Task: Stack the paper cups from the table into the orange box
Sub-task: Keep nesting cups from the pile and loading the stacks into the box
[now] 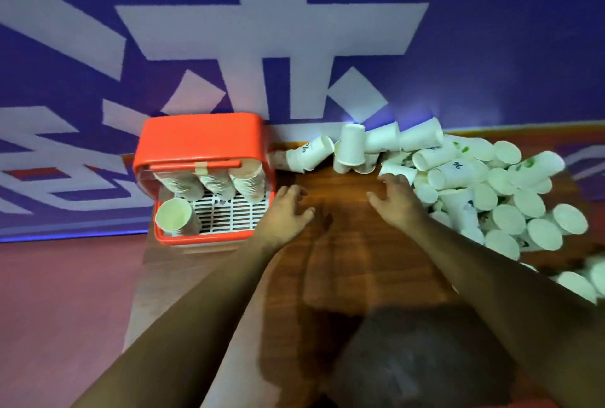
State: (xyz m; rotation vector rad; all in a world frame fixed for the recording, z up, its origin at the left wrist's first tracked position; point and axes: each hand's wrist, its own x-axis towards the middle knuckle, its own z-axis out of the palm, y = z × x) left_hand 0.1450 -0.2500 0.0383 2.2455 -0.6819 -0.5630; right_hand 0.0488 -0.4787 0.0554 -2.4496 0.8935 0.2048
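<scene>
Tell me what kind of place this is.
Probably a shop, event or staff room rather than a home. A purple wall carries huge white lettering, and a wooden table holds a big pile of paper cups beside an orange box.

A: Orange plastic box (199, 142)? 
B: Left tabletop edge, open; three nested white cup stacks (212, 183) inside, one single cup (175, 217) tilted in front.

A: Loose white paper cups (491, 191)? 
B: Heaped, mostly on their sides, along right edge and far edge.
</scene>
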